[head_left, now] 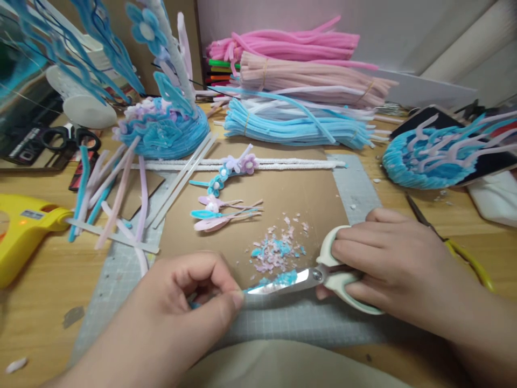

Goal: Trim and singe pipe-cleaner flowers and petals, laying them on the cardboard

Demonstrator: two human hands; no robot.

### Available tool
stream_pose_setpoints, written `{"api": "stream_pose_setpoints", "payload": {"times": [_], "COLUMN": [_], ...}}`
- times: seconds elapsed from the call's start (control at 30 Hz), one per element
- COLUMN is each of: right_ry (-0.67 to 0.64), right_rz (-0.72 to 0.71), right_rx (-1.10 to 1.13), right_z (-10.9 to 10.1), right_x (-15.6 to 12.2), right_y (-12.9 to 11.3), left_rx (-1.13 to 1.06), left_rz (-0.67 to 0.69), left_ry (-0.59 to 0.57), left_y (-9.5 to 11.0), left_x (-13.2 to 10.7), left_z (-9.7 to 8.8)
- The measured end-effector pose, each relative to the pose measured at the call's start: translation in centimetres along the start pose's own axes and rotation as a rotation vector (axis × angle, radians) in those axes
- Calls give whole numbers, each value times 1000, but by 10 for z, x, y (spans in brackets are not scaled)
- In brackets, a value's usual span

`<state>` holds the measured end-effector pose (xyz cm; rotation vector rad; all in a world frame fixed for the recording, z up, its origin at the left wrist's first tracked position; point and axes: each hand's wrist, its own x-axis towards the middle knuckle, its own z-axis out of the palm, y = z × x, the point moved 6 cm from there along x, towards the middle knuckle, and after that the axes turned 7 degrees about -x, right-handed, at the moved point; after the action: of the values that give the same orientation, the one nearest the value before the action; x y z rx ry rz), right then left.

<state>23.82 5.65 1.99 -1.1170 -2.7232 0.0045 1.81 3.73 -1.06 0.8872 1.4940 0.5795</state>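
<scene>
My left hand [197,302] is closed in a pinch on a blue pipe cleaner [195,305], mostly hidden by the fingers. White-handled scissors [301,281] are in my right hand [388,258], with the fingers through the loops. Their blades lie nearly together, the tip right at my left thumb and fingertip. Blue fluff [285,278] clings along the blades. Just beyond them, blue and pink clippings [277,250] form a loose heap on brown cardboard [307,199]. Farther up the cardboard are small looped petal pieces [214,214] and a sprig of blue and lilac flowers [229,171].
Pipe cleaner bundles [283,121] are stacked at the back. A yellow glue gun [28,231] lies left, glue sticks [183,183] near it. A blue fuzzy base with a stem [173,134] stands back left. Yellow-handled pliers [464,258] lie beyond my right wrist, near a blue fuzzy piece [428,161].
</scene>
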Motion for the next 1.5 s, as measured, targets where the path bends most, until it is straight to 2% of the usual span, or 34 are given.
{"api": "stream_pose_setpoints", "payload": {"times": [0.27,0.37,0.43,0.5,0.6,0.67,0.8,0.9,1.03,1.13,1.3,1.4,1.5], "right_ry": [-3,-17,-24,-22,-21,-69,-188,-190,-177,-147,-110,-102,-113], "right_rz": [23,58,73,92,128,151,203,221,228,227,213,208,208], "right_rx": [37,-59,-161,-239,-276,-242,-163,-159,-191,-221,-261,-273,-266], "right_z": [-2,-3,-4,-4,-5,-2,7,11,15,13,7,5,6], "right_x": [-1,-5,-7,-9,-11,-12,-12,-9,-4,-3,-1,-1,-2], "right_y": [5,15,22,27,31,32,33,31,28,25,19,17,19], "left_rx": [-19,42,134,261,452,555,699,772,780,752,775,817,887], "left_rz": [-2,56,166,342,640,776,969,1079,1117,1128,1101,1128,1181], "left_ry": [-30,-27,-11,23,134,231,399,429,453,421,206,143,87], "left_y": [-1,1,7,17,32,38,42,43,47,51,55,57,56], "left_x": [1,2,3,5,6,8,18,27,31,20,5,2,-2], "left_z": [1,0,-1,-4,-10,-15,-20,-18,-16,-6,36,57,70]}}
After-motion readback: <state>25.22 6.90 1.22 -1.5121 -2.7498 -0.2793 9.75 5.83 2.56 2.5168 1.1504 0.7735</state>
